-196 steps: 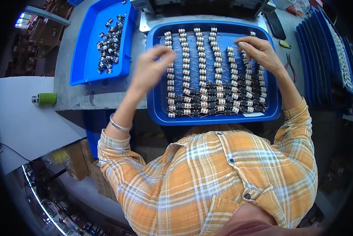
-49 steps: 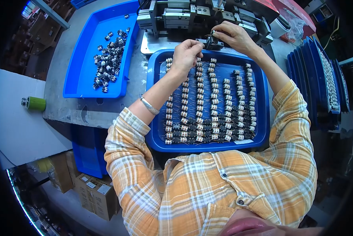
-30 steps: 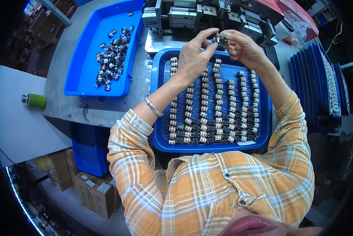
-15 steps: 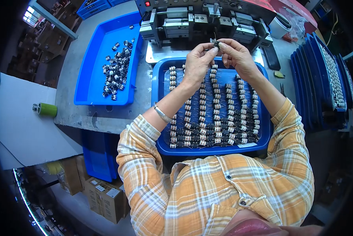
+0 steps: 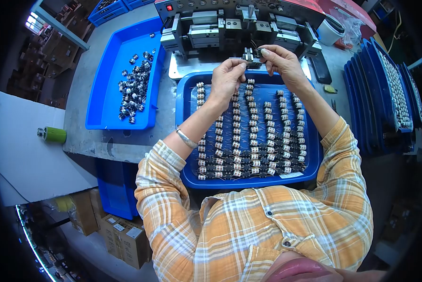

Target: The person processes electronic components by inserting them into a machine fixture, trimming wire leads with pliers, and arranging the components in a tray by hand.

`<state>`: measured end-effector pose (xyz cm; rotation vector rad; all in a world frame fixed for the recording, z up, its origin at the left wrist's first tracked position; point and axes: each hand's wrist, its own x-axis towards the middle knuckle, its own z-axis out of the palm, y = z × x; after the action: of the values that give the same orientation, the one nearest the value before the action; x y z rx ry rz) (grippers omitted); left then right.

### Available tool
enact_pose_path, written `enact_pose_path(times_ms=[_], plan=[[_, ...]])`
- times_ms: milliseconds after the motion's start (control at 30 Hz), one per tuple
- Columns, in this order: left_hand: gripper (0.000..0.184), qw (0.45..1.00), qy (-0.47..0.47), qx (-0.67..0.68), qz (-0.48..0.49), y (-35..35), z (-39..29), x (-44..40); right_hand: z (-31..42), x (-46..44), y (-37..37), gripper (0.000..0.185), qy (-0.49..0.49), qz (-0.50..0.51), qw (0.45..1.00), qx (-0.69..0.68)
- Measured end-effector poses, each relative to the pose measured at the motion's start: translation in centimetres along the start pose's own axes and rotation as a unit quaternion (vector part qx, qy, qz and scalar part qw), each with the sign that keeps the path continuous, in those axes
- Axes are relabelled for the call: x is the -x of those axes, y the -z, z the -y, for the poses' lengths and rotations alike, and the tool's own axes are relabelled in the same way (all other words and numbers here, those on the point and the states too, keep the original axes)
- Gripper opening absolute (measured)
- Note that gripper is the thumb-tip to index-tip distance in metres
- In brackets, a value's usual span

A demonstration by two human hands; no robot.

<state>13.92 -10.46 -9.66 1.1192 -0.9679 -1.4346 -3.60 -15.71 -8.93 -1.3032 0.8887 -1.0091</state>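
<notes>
Head view. Clock positions are taken from the middle of the dark blue tray (image 5: 186,145), 12 o'clock pointing away from the person.

Left hand (image 5: 227,79) at 11 o'clock, over the tray's far edge: thumb and forefinger closed together; cannot tell whether anything sits between them. Right hand (image 5: 285,63) at 1 o'clock: thumb and fingers clamped on a small part (image 5: 258,52) with thin wires, at 12 o'clock, beyond the far rim and in front of the machine (image 5: 204,35). Hands apart, fingertips near one another. Cannot tell whether the part touches the machine.

Tray contents: banded white spools (image 5: 253,129) in rows running from 12 to 6 o'clock, thin wires between.

On the counter (image 5: 86,143): light blue bin (image 5: 99,105) at 10 o'clock with a loose heap of parts (image 5: 135,87); black slab (image 5: 321,70) near 2 o'clock. Stacked trays (image 5: 359,101) stand between 2 and 3 o'clock; green cylinder (image 5: 56,135) at 9 o'clock on a pale board (image 5: 27,162).
</notes>
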Motion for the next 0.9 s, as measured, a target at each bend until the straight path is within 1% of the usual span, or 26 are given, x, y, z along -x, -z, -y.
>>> enact_pose_path(times_ms=[133,267,367,433,567,633,700,767,800,867,900], plan=[[0.016,1.0,-0.005,-0.008,0.0,-0.2,0.0,0.1,0.2,0.1,0.3,0.026,-0.042,0.014,0.997,-0.065],[0.017,1.0,-0.007,-0.005,0.013,-0.9,-0.2,0.0,0.3,0.2,0.4,0.026,-0.061,0.019,0.993,-0.098],[0.018,1.0,-0.023,-0.004,0.009,-1.4,-0.3,-0.2,0.3,0.3,0.6,0.026,-0.063,0.038,0.989,-0.13],[0.021,0.997,-0.064,-0.004,0.041,-1.7,-0.3,-0.3,0.0,0.2,0.9,0.025,-0.077,0.056,0.98,-0.174],[0.023,0.997,-0.07,-0.007,0.042,-1.9,-0.2,-0.4,0.0,0.2,0.9,0.025,-0.081,0.056,0.978,-0.182],[0.023,0.996,-0.085,-0.008,0.02,-1.8,-0.2,-0.7,0.2,0.3,0.8,0.025,-0.089,0.057,0.979,-0.177],[0.022,0.995,-0.095,-0.008,0.02,-1.7,-0.4,-0.8,0.3,0.4,0.5,0.025,-0.083,0.051,0.982,-0.164],[0.025,0.998,-0.031,0.035,0.04,-1.4,-0.8,-1.0,0.2,0.4,0.4,0.025,-0.076,0.045,0.985,-0.151],[0.025,0.998,-0.032,0.034,0.039,-1.2,-0.8,-1.1,0.1,0.3,0.4,0.025,-0.07,0.05,0.986,-0.141],[0.027,0.997,0.009,0.065,0.042,-0.9,-0.6,-1.2,0.1,0.4,0.3,0.025,-0.064,0.053,0.988,-0.132],[0.028,0.997,0.006,0.059,0.042,-0.8,-0.5,-1.1,0.3,0.6,0.1,0.025,-0.065,0.05,0.984,-0.158]])
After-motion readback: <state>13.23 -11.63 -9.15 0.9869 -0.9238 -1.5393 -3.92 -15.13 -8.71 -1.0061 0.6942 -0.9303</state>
